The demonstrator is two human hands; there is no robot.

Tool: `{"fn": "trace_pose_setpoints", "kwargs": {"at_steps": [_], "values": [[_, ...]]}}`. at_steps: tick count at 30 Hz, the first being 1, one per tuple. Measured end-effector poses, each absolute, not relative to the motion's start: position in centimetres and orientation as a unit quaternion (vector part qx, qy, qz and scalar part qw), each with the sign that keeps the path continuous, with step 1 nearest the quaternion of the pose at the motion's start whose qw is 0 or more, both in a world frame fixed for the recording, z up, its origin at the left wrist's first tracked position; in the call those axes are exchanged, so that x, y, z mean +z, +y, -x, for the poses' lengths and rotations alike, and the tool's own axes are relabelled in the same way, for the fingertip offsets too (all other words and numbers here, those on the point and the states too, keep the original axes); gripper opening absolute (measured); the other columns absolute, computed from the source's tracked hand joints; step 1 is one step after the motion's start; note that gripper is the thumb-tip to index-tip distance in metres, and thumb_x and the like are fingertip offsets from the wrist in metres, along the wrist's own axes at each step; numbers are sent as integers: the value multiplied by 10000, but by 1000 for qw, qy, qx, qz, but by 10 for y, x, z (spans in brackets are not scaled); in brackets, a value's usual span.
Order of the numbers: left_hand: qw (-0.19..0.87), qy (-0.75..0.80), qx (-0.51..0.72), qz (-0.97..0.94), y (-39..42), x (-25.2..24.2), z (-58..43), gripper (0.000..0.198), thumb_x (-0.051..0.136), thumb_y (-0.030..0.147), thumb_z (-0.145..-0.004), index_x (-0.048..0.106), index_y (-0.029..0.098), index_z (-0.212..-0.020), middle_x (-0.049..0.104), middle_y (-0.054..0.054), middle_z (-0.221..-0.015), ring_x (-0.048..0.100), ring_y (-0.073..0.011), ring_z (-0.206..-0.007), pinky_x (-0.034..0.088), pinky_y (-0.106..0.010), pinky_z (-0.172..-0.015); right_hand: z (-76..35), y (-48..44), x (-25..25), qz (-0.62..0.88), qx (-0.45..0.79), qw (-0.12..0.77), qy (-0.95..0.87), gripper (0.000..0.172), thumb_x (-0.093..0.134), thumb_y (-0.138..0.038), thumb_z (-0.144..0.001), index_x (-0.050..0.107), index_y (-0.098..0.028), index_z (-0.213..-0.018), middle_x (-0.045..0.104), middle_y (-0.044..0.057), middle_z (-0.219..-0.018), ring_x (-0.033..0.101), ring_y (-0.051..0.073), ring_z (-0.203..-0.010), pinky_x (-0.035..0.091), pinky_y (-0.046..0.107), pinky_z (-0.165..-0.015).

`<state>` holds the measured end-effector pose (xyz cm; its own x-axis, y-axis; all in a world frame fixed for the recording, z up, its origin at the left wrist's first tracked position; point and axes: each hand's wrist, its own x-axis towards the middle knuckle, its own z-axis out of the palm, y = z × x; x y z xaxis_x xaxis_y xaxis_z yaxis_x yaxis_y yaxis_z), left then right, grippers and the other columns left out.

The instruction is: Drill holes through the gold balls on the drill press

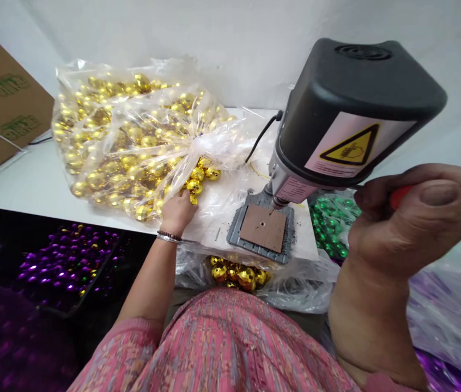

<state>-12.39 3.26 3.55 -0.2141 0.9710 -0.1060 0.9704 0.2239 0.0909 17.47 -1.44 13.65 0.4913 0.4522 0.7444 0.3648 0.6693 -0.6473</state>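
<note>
My left hand [179, 211] reaches to the mouth of a clear plastic bag [214, 146], its fingers curled at a shiny gold ball [193, 200] and partly hidden. More faceted gold balls [194, 187] spill out beside it. My right hand [410, 212] is closed round the lever of a small bench drill press, with a red knob [400, 196] showing between thumb and fingers. The drill's black motor housing [361, 92] bears a yellow warning label. Below the chuck [279, 202], a brown square board [263, 227] with a hole lies on the grey drill base [236, 235].
Gold balls [238, 274] lie in plastic below the table's front edge. Green balls [331, 223] sit in a bag on the right. Purple balls [59, 261] fill a dark container at lower left. A cardboard box [5, 92] stands at left; a black cable [261, 136] runs behind the drill.
</note>
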Motion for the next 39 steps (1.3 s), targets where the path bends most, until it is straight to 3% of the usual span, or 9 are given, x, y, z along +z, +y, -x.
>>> {"fn": "trace_pose_setpoints", "kwargs": {"at_steps": [5, 10, 16, 18, 21, 24, 29, 34, 39], "values": [[146, 716, 150, -667, 30, 29, 119, 556, 672, 372, -819, 604, 152, -1325, 714, -139, -1087, 667, -283, -983, 501, -369, -851, -173, -15, 135, 394, 30, 765, -509, 437, 578, -628, -851, 481, -203, -822, 438, -96, -534, 470, 52, -446, 340, 247, -466], [480, 521, 411, -573, 17, 27, 93, 684, 683, 539, -784, 564, 195, -1364, 699, -79, -1111, 638, -165, -860, 504, -282, -743, -174, -14, 133, 382, 29, 769, -513, 421, 589, -608, -852, 493, -200, -821, 427, -96, -544, 458, 45, -445, 359, 243, -472], [735, 384, 426, -362, 6, 20, 51, 738, 621, 746, -766, 531, 261, -1316, 694, -73, -1060, 612, -130, -711, 476, -263, -619, -176, -14, 141, 415, 0, 742, -526, 401, 564, -579, -881, 498, -194, -791, 409, -91, -550, 463, 33, -468, 364, 239, -527], [756, 372, 414, -346, 4, 17, 42, 750, 767, 682, -667, 556, 245, -1239, 679, -49, -1013, 613, -120, -725, 481, -249, -638, -178, -10, 150, 407, 27, 742, -532, 394, 573, -566, -880, 501, -188, -798, 438, -89, -564, 466, 30, -476, 352, 234, -514], [742, 385, 404, -371, 1, 15, 32, 789, 932, 412, -514, 552, 231, -1181, 639, 4, -945, 581, -91, -720, 470, -219, -652, -181, 1, 165, 389, 86, 750, -529, 410, 605, -563, -852, 474, -189, -748, 428, -91, -553, 442, 32, -459, 316, 235, -474], [692, 421, 407, -421, -2, 18, 27, 794, 923, 284, -531, 527, 222, -1216, 619, 24, -940, 559, -77, -720, 446, -199, -637, -182, 11, 175, 400, 124, 742, -523, 415, 561, -543, -872, 447, -188, -689, 393, -89, -560, 412, 10, -458, 259, 216, -476], [682, 408, 385, -469, -1, 22, 25, 714, 829, 397, -716, 510, 185, -1318, 636, -8, -942, 595, -101, -692, 429, -222, -591, -183, 18, 184, 410, 169, 737, -510, 356, 576, -450, -887, 410, -213, -679, 383, -72, -545, 373, 46, -438, 265, 229, -409], [701, 415, 362, -452, 2, 22, 20, 672, 822, 396, -725, 514, 180, -1282, 636, 1, -932, 619, -98, -701, 437, -218, -601, -189, 24, 186, 426, 217, 719, -505, 322, 569, -471, -871, 447, -210, -727, 406, -57, -582, 379, 53, -446, 333, 229, -409], [696, 452, 318, -458, 8, 19, 10, 581, 781, 457, -745, 524, 177, -1184, 619, 20, -848, 611, -80, -613, 425, -201, -544, -190, 26, 185, 413, 211, 713, -526, 381, 542, -521, -885, 449, -190, -722, 358, -66, -555, 350, 36, -468, 291, 202, -424]]}}
